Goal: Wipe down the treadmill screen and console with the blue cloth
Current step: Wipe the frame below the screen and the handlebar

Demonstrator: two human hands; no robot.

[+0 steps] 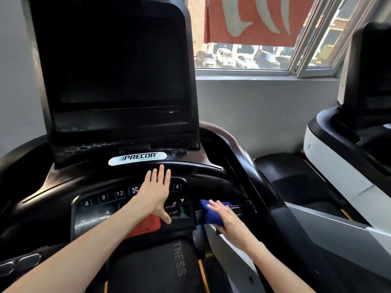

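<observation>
The treadmill's dark screen (118, 66) stands upright above the black console (63, 187). Below it lies the button panel (103, 197) with numbered keys and a START key. My left hand (154, 193) lies flat on the middle of that panel, fingers straight and spread, pointing toward the screen. My right hand (226, 216) presses the folded blue cloth (211, 214) against the console's right side, just right of the panel, fingers extended over the cloth. The cloth is partly hidden under the hand.
A red stop button (148, 226) shows under my left wrist. The treadmill belt (156, 269) runs below. A second treadmill (347, 149) stands close on the right. A window (254, 34) is behind, above a grey wall.
</observation>
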